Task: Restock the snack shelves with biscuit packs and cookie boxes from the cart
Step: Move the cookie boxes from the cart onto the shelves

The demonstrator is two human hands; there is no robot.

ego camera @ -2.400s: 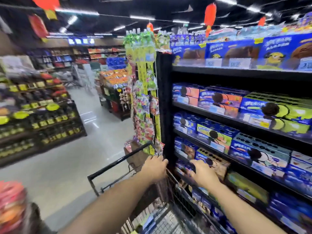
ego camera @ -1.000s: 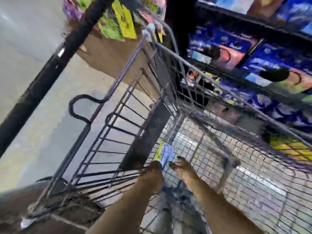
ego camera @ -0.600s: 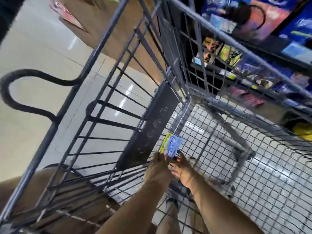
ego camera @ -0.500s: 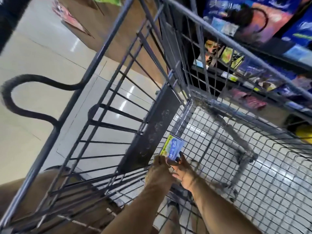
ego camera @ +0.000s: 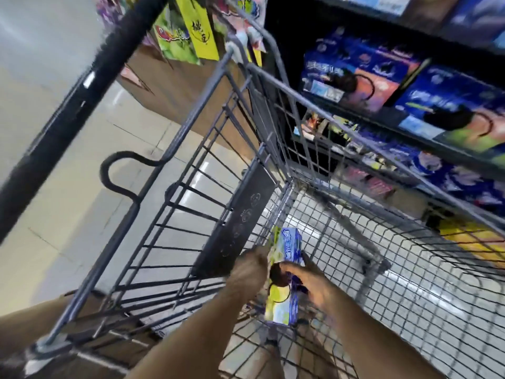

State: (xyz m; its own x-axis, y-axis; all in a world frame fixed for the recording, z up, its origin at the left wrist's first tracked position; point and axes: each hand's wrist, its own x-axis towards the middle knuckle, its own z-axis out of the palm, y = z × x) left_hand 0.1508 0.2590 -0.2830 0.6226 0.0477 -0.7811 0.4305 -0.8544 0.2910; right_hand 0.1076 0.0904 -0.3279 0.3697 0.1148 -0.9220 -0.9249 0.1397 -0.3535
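Observation:
Both my hands are down inside the wire shopping cart (ego camera: pixel 404 222). Between them is a blue and yellow-green cookie box (ego camera: pixel 285 274) with a dark round cookie printed on it. My left hand (ego camera: pixel 250 270) grips its left side. My right hand (ego camera: pixel 308 280) grips its right side, thumb across the front. The box stands on end, lifted a little above the mesh floor of the cart. The snack shelves (ego camera: pixel 410 132) on the right carry blue cookie boxes (ego camera: pixel 360 72) of the same brand.
The cart's black handle bar (ego camera: pixel 71 113) runs across the upper left. Hanging snack bags (ego camera: pixel 188 26) and a brown cardboard box (ego camera: pixel 180 86) stand beyond the cart's front. Pale tiled floor lies to the left. The lowest shelf holds a yellow pack (ego camera: pixel 470 239).
My hands went from the shelf down into the cart and took hold of the cookie box. Since half a second ago the box has come up, showing more of its length.

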